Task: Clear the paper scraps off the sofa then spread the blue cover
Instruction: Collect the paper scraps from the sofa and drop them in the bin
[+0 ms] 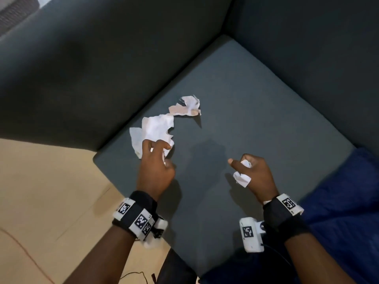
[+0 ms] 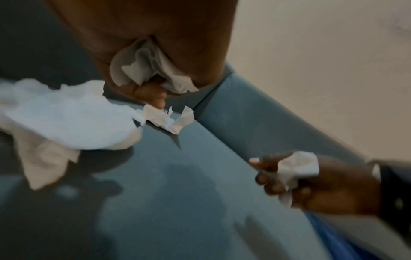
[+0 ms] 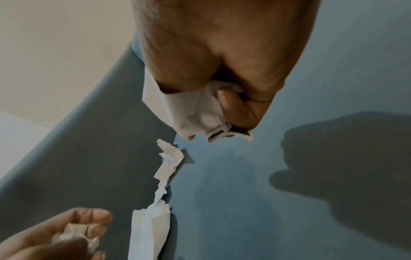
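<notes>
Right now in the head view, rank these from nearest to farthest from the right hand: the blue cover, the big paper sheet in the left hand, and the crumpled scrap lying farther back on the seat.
From the right hand:
1. Blue cover, at its right.
2. Big paper sheet, across the seat in the left hand.
3. Crumpled scrap, loose, farthest back toward the backrest.

No words or numbers can be read; the wristbands [image 1: 135, 216] carry only black-and-white square code tags [image 1: 288, 203].
</notes>
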